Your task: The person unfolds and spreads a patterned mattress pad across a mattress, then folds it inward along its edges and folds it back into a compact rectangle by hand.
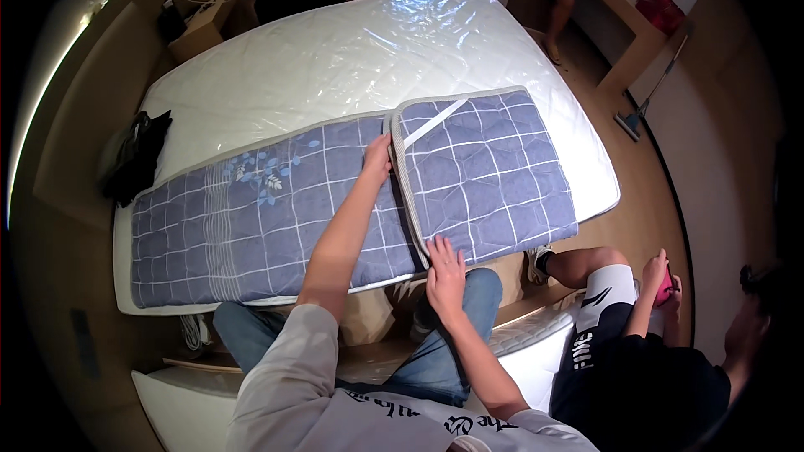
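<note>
A blue-grey quilted mattress pad [494, 175] with a white grid lies lengthwise along the near side of a plastic-covered mattress [293, 83]. Its right end is folded over on top, with a striped bound edge and a white elastic strap [435, 123] across one corner. My left hand [378, 157] is closed on the far part of this folded edge. At the near end of the same edge, my right hand [445, 276] lies with fingers stretched out, their tips resting on the pad. The left part of the pad, lying flat, carries a light blue leaf pattern.
Beside me on the right sits a person holding a pink object [666, 289]. Two other people are beyond the mattress. Black cloth or a bag [138, 154] lies at its left edge. A mop [632, 121] leans by the right wall. A second mattress [188, 410] is under me.
</note>
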Demonstrator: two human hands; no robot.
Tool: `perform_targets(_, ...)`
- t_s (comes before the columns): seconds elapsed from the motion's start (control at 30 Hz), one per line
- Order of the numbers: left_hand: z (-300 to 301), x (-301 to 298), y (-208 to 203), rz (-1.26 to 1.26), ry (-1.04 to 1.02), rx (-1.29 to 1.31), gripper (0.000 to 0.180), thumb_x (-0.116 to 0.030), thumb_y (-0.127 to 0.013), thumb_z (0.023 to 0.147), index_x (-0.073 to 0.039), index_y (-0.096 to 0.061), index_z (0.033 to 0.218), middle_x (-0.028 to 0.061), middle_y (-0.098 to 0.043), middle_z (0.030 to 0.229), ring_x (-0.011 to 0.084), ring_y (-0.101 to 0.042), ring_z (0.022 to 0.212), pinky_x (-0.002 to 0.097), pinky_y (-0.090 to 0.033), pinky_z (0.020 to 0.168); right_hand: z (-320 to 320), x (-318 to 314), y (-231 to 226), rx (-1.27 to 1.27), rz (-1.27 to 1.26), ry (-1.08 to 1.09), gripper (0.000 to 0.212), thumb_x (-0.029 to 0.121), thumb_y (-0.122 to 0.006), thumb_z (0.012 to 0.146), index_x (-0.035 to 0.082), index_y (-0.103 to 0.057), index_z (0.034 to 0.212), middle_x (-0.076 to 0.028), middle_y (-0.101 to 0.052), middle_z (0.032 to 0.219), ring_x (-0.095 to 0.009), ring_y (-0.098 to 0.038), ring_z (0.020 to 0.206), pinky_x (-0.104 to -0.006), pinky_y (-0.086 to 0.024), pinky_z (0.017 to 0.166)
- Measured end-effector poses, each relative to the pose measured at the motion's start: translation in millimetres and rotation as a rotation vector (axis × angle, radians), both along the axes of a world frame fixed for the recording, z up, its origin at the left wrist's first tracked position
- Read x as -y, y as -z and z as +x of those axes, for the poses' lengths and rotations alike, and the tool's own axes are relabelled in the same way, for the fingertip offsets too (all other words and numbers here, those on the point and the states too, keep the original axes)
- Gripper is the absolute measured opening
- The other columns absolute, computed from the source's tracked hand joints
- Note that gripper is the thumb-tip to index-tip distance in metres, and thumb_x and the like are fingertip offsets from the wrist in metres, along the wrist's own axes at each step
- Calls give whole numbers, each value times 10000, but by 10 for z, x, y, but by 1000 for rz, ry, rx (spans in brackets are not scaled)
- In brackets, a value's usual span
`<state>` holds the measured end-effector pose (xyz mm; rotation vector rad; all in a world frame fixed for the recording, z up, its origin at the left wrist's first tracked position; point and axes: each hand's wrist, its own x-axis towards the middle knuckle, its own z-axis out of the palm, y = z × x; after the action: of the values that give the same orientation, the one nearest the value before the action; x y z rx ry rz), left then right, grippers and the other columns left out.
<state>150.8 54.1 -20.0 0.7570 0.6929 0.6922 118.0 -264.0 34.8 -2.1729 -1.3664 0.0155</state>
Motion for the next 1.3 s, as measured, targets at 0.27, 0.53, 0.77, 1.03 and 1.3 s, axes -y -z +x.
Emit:
perform_targets(0.27, 21, 119, -144, 351, -2, -433, 405, -288, -616, 775, -27, -513, 1067, 127, -595, 908, 240, -581, 820, 380, -455, 704, -135, -135, 152, 130, -250, 29, 609, 163, -636, 723, 148, -400, 1284, -136, -315, 1353, -363, -264, 1255, -581, -192, 982)
perform_targets(0.53, -35, 23, -258, 667, -47, -267, 503, -170, -593, 795, 14, -372, 1206, 160, -565, 1016, 220, -559, 896, 310, -436, 768, 5, -111, 158, -46, 28, -59, 441, 33, -530, 784, 109, -486, 1216, -141, -459, 1254, -330, -393, 1187, -450, -314, 967)
perform_targets(0.77, -338, 401, 135, 68, 15, 135, 460, -221, -499, 892, -44, -311, 1273, 84, -532, 1033, 142, -545, 880, 266, -462, 731, -64, -229, 34, -239, 336, 62, 384, -16, -516, 770, 34, -523, 1151, -161, -500, 1198, -358, -416, 1156, -442, -328, 956)
perform_targets(1.03, -1656, 2040, 51, 1602, 213, -911, 531, -234, -531, 805, -73, -375, 1286, 178, -296, 1358, 316, -269, 1263, 465, -206, 1026, -144, -137, 238, 182, -202, -86, 617, 206, -624, 742, 39, -371, 1280, -202, -314, 1342, -392, -263, 1251, -500, -237, 999)
perform_targets(1.3, -2605, 2297, 97, 1411, 135, -1061, 597, -278, -540, 796, -92, -327, 1323, 181, -221, 1396, 321, -185, 1303, 519, -153, 1028, -827, -348, 80, 207, -45, -100, 699, 328, -598, 734, 64, -324, 1320, -256, -182, 1384, -404, -152, 1291, -594, -124, 989)
